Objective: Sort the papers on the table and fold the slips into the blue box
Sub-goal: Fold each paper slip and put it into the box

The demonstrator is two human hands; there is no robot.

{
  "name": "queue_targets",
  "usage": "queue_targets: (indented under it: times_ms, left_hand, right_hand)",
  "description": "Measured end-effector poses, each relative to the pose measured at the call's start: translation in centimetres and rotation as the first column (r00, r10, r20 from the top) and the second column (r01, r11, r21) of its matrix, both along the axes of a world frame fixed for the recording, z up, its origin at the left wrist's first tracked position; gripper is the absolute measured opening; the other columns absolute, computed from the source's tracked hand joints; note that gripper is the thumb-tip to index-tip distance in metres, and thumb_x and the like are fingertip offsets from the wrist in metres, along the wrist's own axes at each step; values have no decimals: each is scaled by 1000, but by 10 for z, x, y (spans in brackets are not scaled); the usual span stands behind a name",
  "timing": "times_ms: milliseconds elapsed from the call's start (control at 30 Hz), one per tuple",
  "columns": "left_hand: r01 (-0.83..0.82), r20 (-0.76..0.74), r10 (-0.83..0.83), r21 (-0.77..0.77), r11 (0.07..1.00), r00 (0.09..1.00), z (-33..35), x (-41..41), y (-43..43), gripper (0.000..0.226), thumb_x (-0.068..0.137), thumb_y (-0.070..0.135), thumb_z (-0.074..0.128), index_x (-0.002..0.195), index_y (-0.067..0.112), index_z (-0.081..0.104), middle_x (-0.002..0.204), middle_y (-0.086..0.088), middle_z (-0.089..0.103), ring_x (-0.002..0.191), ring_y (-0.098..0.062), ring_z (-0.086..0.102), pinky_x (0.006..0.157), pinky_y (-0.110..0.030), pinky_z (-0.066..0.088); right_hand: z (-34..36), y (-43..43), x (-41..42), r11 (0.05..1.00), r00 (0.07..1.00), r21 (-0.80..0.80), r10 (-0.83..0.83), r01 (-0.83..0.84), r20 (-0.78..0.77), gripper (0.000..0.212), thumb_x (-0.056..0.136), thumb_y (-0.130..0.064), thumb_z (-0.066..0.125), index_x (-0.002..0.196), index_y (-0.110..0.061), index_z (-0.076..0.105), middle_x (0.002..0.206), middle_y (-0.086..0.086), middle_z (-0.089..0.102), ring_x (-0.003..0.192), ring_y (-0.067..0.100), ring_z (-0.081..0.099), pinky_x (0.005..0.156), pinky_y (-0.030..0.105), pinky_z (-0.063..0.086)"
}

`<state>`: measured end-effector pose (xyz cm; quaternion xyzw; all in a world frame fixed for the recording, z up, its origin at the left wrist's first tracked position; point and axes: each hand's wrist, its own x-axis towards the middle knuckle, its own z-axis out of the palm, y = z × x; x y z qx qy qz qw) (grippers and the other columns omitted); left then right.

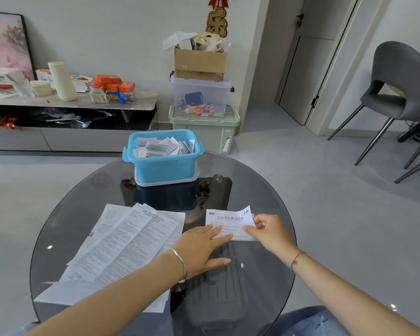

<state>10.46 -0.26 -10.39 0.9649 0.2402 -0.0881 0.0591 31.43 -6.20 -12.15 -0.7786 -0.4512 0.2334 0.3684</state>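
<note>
Slip (pixel 229 221) lay flat on the glass table (pixel 264 190), just right of the spread papers (pixel 121 241) — we pressed its near-left corner with our left hand (pixel 201 246), fingers straight, and pinched its right edge with our right hand (pixel 268 230). Farther back stood the blue box (pixel 165 163), holding folded slips.

Bright, even daylight — wide-angle edge distortion

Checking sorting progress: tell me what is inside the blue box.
The blue box holds a loose heap of folded printed slips near its rim. Whatever lies beneath them is covered.
</note>
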Motion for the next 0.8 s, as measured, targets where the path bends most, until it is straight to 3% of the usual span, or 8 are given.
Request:
queue_targets:
  times_ms: [200,300,367,433,467,567,700,800]
  left_hand:
    - [32,-65,-30,16,999,997,0,0,3,67,93,65,22,151,38,2,161,3,3,148,-22,5,119,-37,12]
    - [39,-66,-38,18,999,997,2,0,2,67,92,66,23,151,39,6,161,3,6,148,-23,8,119,-38,13]
    - [42,-66,-41,19,999,997,4,-1,2,67,92,67,23,151,39,6,161,2,6,147,-23,9,118,-38,13]
    - [45,-65,-44,18,999,997,4,-2,3,71,89,69,19,151,38,5,161,2,6,147,-24,9,118,-38,12]
    - [52,-67,-51,20,998,996,3,-2,3,75,85,72,14,151,38,5,161,1,7,147,-23,9,118,-37,12]
    - [70,-59,-68,28,997,996,3,-1,2,91,68,77,-2,151,39,5,161,1,7,147,-23,10,118,-36,12]
    - [52,-57,-51,20,998,997,2,0,3,80,79,76,7,151,39,6,161,1,7,147,-23,10,118,-37,11]
    - [54,-47,-53,21,998,997,0,-1,3,88,72,78,1,151,40,5,161,1,7,147,-23,10,119,-37,12]
  right_hand:
    - [-1,-1,-3,1000,999,-12,-11,11,53,6,78,-16,73,79,-14,68,72,-3,69,63,15,60,59,27,46]
    - [2,-10,-7,996,966,87,-14,-9,258,24,79,-19,73,95,-18,56,88,-7,59,73,11,53,58,21,39]
    - [3,-15,-5,968,838,201,18,-151,546,30,79,-18,73,105,-19,59,103,-7,55,85,10,51,70,20,40]
    - [4,-20,-6,904,696,243,80,-352,713,16,83,-20,67,99,-21,68,105,-7,62,91,14,57,79,25,44]
    - [3,-23,-7,871,646,224,131,-437,752,11,86,-23,61,92,-22,71,99,-9,66,89,13,59,80,25,45]
    - [-2,-28,-12,833,527,91,257,-546,810,29,91,-32,46,87,-24,73,87,-14,70,79,7,62,75,23,50]
    - [-8,-30,-17,830,478,48,273,-556,835,34,92,-32,41,90,-22,73,84,-11,68,73,10,62,67,25,52]
    - [-10,-32,-15,827,415,18,263,-562,871,36,93,-37,40,93,-23,73,87,-10,66,74,11,62,68,25,50]
